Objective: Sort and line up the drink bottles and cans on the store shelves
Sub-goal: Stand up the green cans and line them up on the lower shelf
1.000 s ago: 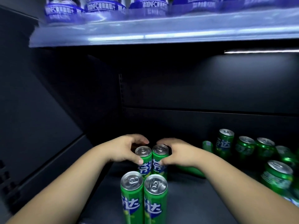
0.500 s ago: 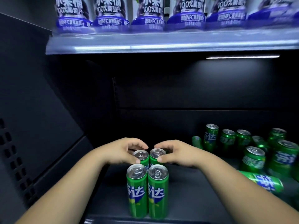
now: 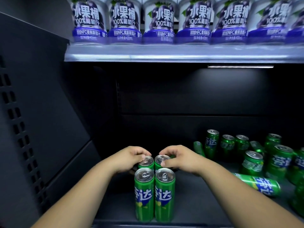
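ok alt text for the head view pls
Left hand and right hand each grip a can top in the back pair of a two-by-two block of green cans on a dark shelf. Loose cans stand and lie jumbled at right; juice bottles line the shelf above.

Four green cans [image 3: 165,195] stand in a block. Roughly eleven loose cans [image 3: 212,142] sit at right, the edge ones unclear. Seven grape juice bottles [image 3: 159,18] line the upper shelf [image 3: 148,55]. Two hands: left hand [image 3: 130,159], right hand [image 3: 178,159].

Arms stretched forward, my left hand [image 3: 130,157] grips the left rear slim green metal can [image 3: 148,162] by its top; my right hand [image 3: 178,159] grips the right rear green can [image 3: 159,159].
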`<state>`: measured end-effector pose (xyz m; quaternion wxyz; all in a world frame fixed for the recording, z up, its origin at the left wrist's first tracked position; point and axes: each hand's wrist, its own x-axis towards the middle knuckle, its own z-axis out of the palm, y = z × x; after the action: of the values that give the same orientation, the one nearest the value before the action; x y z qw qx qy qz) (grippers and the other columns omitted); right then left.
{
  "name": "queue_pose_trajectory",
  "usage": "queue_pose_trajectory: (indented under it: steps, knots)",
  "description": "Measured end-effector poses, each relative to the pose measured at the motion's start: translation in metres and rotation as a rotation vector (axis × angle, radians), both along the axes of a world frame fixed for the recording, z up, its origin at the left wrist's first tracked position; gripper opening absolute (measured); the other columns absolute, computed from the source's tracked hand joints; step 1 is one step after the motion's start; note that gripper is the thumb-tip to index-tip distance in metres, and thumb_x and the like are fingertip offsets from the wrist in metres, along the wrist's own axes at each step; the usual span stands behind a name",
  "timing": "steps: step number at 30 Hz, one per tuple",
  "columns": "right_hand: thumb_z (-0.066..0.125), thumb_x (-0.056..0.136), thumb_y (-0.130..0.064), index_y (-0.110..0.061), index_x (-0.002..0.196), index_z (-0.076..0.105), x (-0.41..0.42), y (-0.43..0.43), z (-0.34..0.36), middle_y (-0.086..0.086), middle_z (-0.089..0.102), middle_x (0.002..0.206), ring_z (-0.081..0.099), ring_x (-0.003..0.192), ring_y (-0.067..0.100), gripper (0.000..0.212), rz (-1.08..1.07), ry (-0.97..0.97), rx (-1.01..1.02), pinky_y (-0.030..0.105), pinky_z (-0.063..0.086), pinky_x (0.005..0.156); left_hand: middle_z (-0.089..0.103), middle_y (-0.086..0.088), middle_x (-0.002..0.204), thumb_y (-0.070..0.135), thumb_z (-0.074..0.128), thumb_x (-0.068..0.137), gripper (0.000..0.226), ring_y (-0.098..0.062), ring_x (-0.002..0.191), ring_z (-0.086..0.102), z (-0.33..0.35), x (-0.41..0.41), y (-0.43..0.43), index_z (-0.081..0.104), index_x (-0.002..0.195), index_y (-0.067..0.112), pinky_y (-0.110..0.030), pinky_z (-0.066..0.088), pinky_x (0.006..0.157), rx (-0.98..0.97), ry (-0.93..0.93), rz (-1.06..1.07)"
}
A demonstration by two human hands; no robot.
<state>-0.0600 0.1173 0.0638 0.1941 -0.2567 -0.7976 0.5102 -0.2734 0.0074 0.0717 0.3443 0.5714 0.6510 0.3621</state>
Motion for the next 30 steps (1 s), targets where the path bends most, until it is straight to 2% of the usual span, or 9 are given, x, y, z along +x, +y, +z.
queue_pose_trajectory:
  steps: [3, 6, 12, 15, 18, 21, 25, 27, 30]
  knots:
    - [0.078, 0.085, -0.013, -0.009, 0.112, 0.071, 0.003, -0.002, 0.002, 0.004, 0.071, 0.094, 0.065, 0.081, 0.012, 0.027, 0.002, -0.001, -0.045, 0.028, 0.053, 0.069, 0.07, 0.002, 0.08, 0.013, 0.046, 0.104, 0.026, -0.013, 0.07, 0.064, 0.002, 0.002, 0.0, 0.071, 0.106, 0.018, -0.024, 0.051, 0.053, -0.009, 0.04, 0.013]
    - [0.07, 0.093, -0.016, -0.013, 0.112, 0.072, 0.003, -0.001, 0.003, 0.014, 0.074, 0.108, 0.068, 0.089, 0.019, 0.02, -0.025, -0.024, -0.023, 0.038, 0.056, 0.077, 0.068, -0.001, 0.078, 0.011, 0.043, 0.104, 0.027, -0.012, 0.063, 0.063, 0.005, 0.004, 0.003, 0.07, 0.105, 0.013, -0.024, 0.051, 0.05, -0.022, 0.078, 0.011]
    - [0.051, 0.099, -0.002, -0.008, 0.106, 0.073, 0.002, -0.003, 0.002, 0.01, 0.072, 0.092, 0.065, 0.084, 0.02, 0.024, -0.071, -0.024, -0.001, 0.034, 0.056, 0.072, 0.071, 0.001, 0.078, 0.01, 0.046, 0.103, 0.03, -0.012, 0.068, 0.063, 0.001, 0.002, 0.01, 0.073, 0.096, 0.021, -0.026, 0.051, 0.057, -0.004, 0.126, 0.012]
    - [0.059, 0.098, -0.015, -0.016, 0.113, 0.073, -0.002, -0.003, -0.005, 0.005, 0.076, 0.104, 0.068, 0.093, 0.015, 0.02, -0.069, -0.016, 0.03, 0.035, 0.057, 0.084, 0.075, 0.003, 0.085, 0.015, 0.052, 0.101, 0.025, -0.008, 0.078, 0.066, -0.002, 0.0, 0.012, 0.074, 0.095, 0.027, -0.025, 0.054, 0.072, 0.046, 0.119, -0.001]
    - [0.068, 0.092, -0.032, -0.02, 0.127, 0.067, -0.006, -0.002, -0.014, -0.003, 0.073, 0.118, 0.067, 0.113, 0.012, 0.037, -0.042, 0.005, 0.012, 0.039, 0.05, 0.105, 0.075, 0.004, 0.092, 0.022, 0.057, 0.1, 0.017, -0.007, 0.085, 0.068, -0.002, 0.002, 0.011, 0.072, 0.1, 0.029, -0.027, 0.054, 0.081, 0.08, 0.093, -0.033]
    - [0.069, 0.087, -0.042, -0.022, 0.13, 0.065, -0.004, -0.001, -0.014, -0.005, 0.072, 0.121, 0.065, 0.116, 0.011, 0.048, -0.011, 0.006, 0.031, 0.037, 0.05, 0.106, 0.074, 0.003, 0.089, 0.024, 0.061, 0.097, 0.014, -0.01, 0.082, 0.067, 0.001, 0.006, 0.011, 0.073, 0.097, 0.03, -0.034, 0.055, 0.08, 0.122, 0.094, -0.035]
    - [0.072, 0.082, -0.05, -0.024, 0.137, 0.06, 0.008, 0.007, -0.009, -0.008, 0.067, 0.129, 0.062, 0.119, 0.006, 0.062, -0.016, -0.008, 0.06, 0.036, 0.048, 0.107, 0.071, 0.009, 0.083, 0.024, 0.065, 0.095, 0.009, -0.003, 0.075, 0.064, 0.014, 0.021, 0.014, 0.072, 0.097, 0.029, -0.025, 0.051, 0.07, 0.182, 0.149, -0.04]
    - [0.072, 0.089, -0.042, -0.024, 0.136, 0.06, 0.018, 0.013, -0.005, -0.011, 0.067, 0.123, 0.062, 0.112, -0.001, 0.052, -0.02, -0.018, 0.084, 0.025, 0.05, 0.1, 0.07, 0.011, 0.086, 0.026, 0.066, 0.093, 0.009, 0.001, 0.075, 0.062, 0.022, 0.033, 0.018, 0.072, 0.101, 0.029, -0.02, 0.048, 0.071, 0.206, 0.226, -0.04]
    - [0.069, 0.094, -0.033, -0.022, 0.134, 0.06, 0.039, 0.026, -0.001, -0.018, 0.062, 0.1, 0.056, 0.071, -0.021, 0.043, -0.028, -0.038, 0.133, 0.005, 0.04, 0.069, 0.071, 0.01, 0.093, 0.029, 0.069, 0.092, 0.012, 0.001, 0.083, 0.064, 0.031, 0.055, 0.029, 0.071, 0.104, 0.03, -0.019, 0.05, 0.079, 0.235, 0.342, -0.036]
